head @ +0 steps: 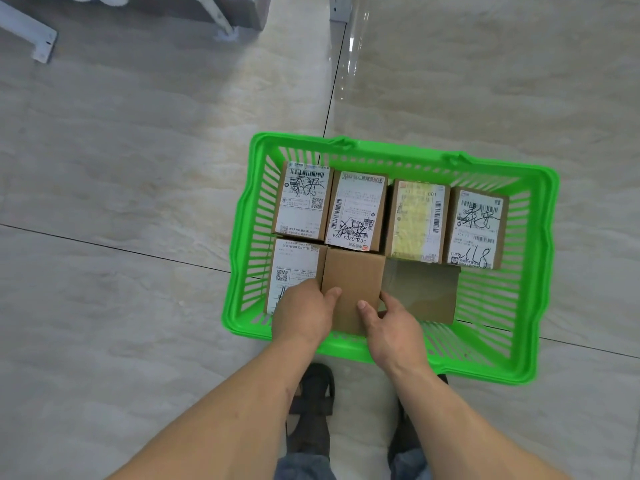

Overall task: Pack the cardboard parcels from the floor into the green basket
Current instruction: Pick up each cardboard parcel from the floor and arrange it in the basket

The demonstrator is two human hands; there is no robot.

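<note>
Green basket [540, 282] on the floor [138, 168], six parcels packed inside; left hand [304, 315] and right hand [391, 327], each grip clasping a plain box [351, 282] between them

Glossy beige marble-patterned floor tiles [138, 150]

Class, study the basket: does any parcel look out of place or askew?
Mostly neat. In the green basket, labelled parcels sit in rows, but the plain parcel gripped by the left hand and right hand shows no label and overhangs the near rim, not yet settled.
</note>
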